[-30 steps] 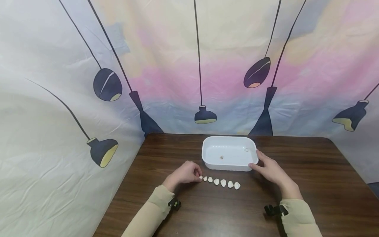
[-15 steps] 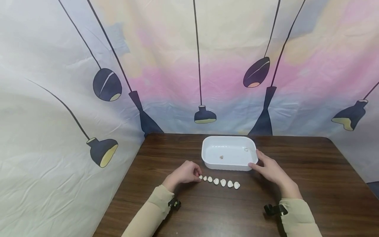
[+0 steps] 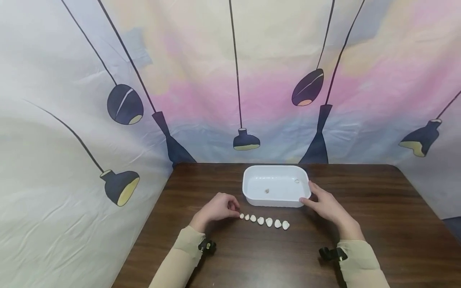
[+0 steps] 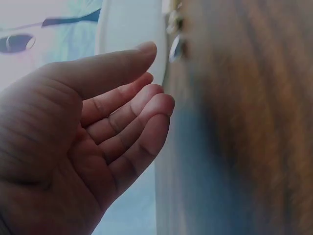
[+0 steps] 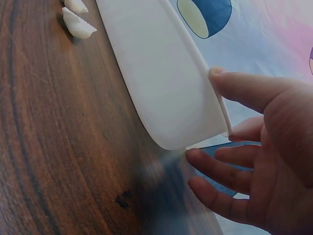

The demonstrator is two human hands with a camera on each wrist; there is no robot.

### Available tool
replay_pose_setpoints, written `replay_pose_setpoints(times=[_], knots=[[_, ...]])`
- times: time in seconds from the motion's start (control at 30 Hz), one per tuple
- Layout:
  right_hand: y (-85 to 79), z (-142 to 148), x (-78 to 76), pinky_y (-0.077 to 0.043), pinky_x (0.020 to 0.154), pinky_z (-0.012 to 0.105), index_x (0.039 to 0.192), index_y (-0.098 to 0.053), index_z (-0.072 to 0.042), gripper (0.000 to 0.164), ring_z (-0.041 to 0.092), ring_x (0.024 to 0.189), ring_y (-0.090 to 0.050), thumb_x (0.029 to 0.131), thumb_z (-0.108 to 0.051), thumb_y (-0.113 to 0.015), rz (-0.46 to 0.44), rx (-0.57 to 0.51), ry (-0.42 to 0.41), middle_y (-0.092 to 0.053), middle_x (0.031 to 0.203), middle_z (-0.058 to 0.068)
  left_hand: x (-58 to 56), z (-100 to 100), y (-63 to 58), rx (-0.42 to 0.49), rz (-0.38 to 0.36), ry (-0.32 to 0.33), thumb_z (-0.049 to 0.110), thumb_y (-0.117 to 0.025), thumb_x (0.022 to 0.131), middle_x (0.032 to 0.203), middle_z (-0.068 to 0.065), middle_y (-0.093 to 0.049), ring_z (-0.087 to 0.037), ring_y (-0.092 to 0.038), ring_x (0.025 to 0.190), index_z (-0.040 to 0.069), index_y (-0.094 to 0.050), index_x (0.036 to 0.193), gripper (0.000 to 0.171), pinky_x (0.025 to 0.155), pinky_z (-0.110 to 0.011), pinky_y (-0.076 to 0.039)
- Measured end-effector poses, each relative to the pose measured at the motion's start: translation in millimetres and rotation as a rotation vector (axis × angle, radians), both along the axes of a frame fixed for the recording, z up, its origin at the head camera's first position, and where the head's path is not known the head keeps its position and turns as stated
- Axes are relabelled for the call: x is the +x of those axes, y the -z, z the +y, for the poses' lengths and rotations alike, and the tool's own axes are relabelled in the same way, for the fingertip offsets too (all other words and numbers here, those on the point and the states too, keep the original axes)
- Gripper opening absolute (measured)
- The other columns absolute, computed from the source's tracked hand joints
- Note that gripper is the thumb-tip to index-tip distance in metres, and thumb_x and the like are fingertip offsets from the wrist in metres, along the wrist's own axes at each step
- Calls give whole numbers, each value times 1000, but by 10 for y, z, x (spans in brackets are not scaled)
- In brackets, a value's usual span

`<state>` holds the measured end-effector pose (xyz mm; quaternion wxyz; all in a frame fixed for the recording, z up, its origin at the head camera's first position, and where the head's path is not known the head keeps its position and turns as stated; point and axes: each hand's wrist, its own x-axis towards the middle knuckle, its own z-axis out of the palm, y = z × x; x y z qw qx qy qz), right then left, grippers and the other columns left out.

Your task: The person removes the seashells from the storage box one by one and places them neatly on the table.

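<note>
Several white seashells (image 3: 269,222) lie in a row on the table, smaller at the left end and larger at the right. My left hand (image 3: 220,207) is beside the leftmost shell (image 3: 241,216), fingers loosely bent; in the left wrist view the thumb and fingertips are apart with nothing between them. Behind the row stands a white rectangular basin (image 3: 273,203). With my right hand (image 3: 327,205) I hold its near right corner, thumb on the rim and index finger at the end wall. The remaining fingers spread below the rim in the right wrist view.
Inside the basin are a small brownish piece (image 3: 267,191) and a pale ring-like piece (image 3: 297,181). The dark wood table (image 3: 378,208) meets a printed cloth backdrop (image 3: 201,100) at its far edge. Each wrist carries a black camera mount (image 3: 208,246).
My left fingers have let go of the leftmost shell and drawn slightly left, leaving it at the row's end. My right hand stays on the basin. The head view has shifted a little.
</note>
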<state>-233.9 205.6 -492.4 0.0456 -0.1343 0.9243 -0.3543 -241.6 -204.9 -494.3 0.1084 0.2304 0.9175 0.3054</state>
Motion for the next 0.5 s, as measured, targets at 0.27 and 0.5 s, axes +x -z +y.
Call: replay_pose_setpoints(times=[0.27,0.5], knots=[[-3,-30,1,-31,117,69,163,-24,12,96,55,151,-31,103,-48,-69,18,-3,-9,-27,166,36,-49,-41,-133,115,99,-101,23,-84,95,82,8,-69,-12,-64,74,17,-76,96,11,68,-31,-56],[-2,-28,25,-32,117,68,163,-24,12,93,55,150,-32,104,-45,-69,18,-4,-3,-27,166,36,-102,190,-208,206,191,-135,18,-81,96,86,7,-72,-9,-66,79,13,-77,100,7,75,-30,-57]])
